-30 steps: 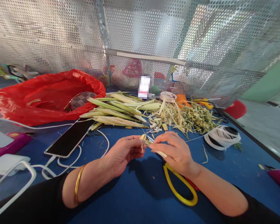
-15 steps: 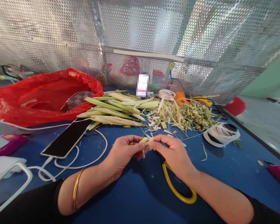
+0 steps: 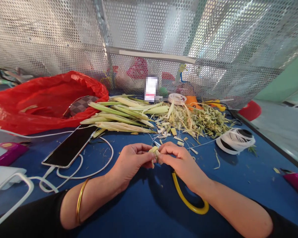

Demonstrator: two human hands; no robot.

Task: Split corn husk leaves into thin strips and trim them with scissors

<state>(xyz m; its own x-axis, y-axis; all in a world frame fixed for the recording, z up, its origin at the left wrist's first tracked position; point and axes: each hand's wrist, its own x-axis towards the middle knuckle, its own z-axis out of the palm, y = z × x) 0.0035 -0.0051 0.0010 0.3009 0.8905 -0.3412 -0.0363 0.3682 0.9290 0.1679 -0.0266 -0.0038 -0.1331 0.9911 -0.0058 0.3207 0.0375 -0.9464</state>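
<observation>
item, one small pale-yellow piece of plant husk [image 3: 154,150]: between our hands, above the near middle of the blue tabletop [image 3: 129,211]. fibrous, folded, one thin strip hanging from it.

item, our left hand [image 3: 132,162]: thumb and fingers pinching the piece; gold bangle, smooth and round, at the wrist.

item, our right hand [image 3: 186,167]: fingertips closed on the piece from the other side.

item, one pair of scissors [image 3: 193,209]: yellow looped handle below our right hand; a metal point shows past the fingers. whether that hand grips them, we cannot tell.

state of work: we judge this piece to be part-worked, not yet released. cut and shredded scraps [image 3: 173,131] lie ahead, dry and curled. left whole: a stack of long, tapering, ribbed green-white stalks [image 3: 119,115]. to its right, a crumbly heap of dull-green plant bits [image 3: 210,120].

also listed: a white-and-black wound spool [image 3: 234,142], squat; a crinkled red plastic bag [image 3: 47,115]; a flat, glossy phone [image 3: 71,147], cabled; perforated metal panelling [image 3: 149,26] behind.
</observation>
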